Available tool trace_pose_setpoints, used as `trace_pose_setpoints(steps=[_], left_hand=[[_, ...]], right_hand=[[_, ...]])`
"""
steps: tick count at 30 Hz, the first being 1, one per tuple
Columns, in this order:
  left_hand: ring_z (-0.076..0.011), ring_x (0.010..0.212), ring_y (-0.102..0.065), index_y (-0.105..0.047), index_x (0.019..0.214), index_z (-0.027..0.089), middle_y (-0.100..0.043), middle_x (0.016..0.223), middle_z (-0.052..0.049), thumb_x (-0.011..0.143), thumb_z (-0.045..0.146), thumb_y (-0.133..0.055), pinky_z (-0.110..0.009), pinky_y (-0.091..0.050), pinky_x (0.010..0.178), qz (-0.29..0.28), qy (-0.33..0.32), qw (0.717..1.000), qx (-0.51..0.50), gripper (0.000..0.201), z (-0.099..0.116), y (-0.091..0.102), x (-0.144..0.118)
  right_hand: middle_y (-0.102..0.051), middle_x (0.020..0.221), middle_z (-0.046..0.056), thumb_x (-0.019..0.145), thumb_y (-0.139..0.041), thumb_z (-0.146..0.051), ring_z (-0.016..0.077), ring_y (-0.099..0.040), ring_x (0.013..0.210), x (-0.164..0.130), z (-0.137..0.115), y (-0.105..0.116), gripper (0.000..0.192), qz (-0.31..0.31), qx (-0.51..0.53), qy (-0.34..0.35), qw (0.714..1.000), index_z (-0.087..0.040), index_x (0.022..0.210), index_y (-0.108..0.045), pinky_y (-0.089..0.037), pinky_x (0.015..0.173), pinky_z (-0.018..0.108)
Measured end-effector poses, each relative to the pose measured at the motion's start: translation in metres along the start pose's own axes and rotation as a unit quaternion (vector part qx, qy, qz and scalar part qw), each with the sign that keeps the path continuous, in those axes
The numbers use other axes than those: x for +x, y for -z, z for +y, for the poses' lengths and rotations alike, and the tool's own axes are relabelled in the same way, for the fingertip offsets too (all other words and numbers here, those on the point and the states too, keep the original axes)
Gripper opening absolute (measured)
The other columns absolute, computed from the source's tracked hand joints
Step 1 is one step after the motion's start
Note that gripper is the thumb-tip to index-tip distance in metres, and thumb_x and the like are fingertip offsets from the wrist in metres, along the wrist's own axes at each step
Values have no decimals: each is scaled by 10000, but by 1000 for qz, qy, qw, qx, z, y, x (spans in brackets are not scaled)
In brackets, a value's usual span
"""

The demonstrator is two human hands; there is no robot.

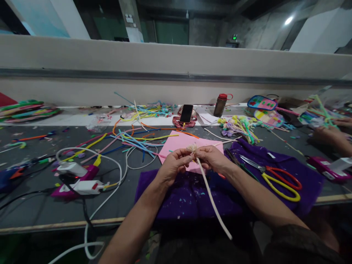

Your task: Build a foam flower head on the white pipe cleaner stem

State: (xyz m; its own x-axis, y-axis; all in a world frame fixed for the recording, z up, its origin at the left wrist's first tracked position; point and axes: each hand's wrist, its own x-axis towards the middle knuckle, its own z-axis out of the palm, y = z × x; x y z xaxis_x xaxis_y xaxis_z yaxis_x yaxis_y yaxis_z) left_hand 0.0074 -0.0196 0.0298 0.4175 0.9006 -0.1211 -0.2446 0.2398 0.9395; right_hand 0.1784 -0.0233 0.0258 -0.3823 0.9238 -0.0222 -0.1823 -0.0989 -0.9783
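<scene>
Just above a purple cloth (181, 201), my left hand (172, 165) and my right hand (213, 158) meet fingertip to fingertip. Both are closed, pinching a cream pipe cleaner (211, 196) from either side. Its upper end is bunched into a small looped cluster between my fingers, and its long tail hangs down toward the lower right. My fingertips hide part of the bunched end. Behind my hands lies a pink sheet (172, 141). Scissors (265, 169) with one red and one yellow handle rest on the cloth right of my right forearm.
Loose coloured pipe cleaners (134, 139) spread to the left. Power strips (74, 179) with white plugs and cables sit nearer the left edge. A phone (186, 113), a bottle (220, 105) and bunched pipe cleaner flowers (238, 126) stand behind. Another person's hand (330, 135) works at far right.
</scene>
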Motion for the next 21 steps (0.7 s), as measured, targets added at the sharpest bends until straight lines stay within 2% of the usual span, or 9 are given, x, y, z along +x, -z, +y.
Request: trace_pose_setpoints(steps=[3, 7, 13, 17, 21], left_hand=[[-29, 467, -418, -613, 869, 135, -592, 712, -18, 612, 283, -727, -141, -256, 380, -16, -5, 1000, -14, 318, -1, 0, 2], [-28, 476, -436, -617, 884, 142, -593, 716, -16, 595, 240, -734, -138, -269, 386, -25, 11, 999, -33, 327, -1, -1, 1], [-29, 446, -437, -584, 757, 140, -511, 580, 34, 608, 254, -729, -120, -277, 367, 9, 11, 1000, -14, 237, -2, -7, 0], [-27, 448, -449, -597, 797, 131, -549, 646, 11, 665, 285, -692, -118, -291, 347, -21, 10, 1000, -18, 225, -4, -6, 2], [-24, 441, -474, -618, 849, 127, -605, 724, -23, 693, 306, -669, -115, -300, 327, -48, 33, 998, -20, 243, -6, -4, 4]], right_hand=[[-533, 492, -30, 706, -636, -406, 21, -328, 302, 0, 0, -1, 296, -13, -4, -15, 1000, -113, 674, -621, -198, 293, 159], [-535, 484, -24, 706, -630, -411, 24, -336, 308, 0, 0, -2, 303, -11, 1, -12, 1000, -120, 626, -607, -187, 295, 162], [-519, 494, -44, 685, -656, -369, 33, -357, 346, 2, -1, -6, 232, 71, 6, 63, 996, -141, 683, -613, -200, 330, 166], [-517, 540, -33, 715, -622, -372, 43, -364, 409, 0, -2, -10, 232, 75, -37, 97, 992, -147, 662, -611, -237, 380, 183], [-505, 668, -20, 759, -585, -339, 45, -372, 468, -1, -1, -12, 190, 70, -104, 147, 981, -161, 731, -646, -262, 409, 185]])
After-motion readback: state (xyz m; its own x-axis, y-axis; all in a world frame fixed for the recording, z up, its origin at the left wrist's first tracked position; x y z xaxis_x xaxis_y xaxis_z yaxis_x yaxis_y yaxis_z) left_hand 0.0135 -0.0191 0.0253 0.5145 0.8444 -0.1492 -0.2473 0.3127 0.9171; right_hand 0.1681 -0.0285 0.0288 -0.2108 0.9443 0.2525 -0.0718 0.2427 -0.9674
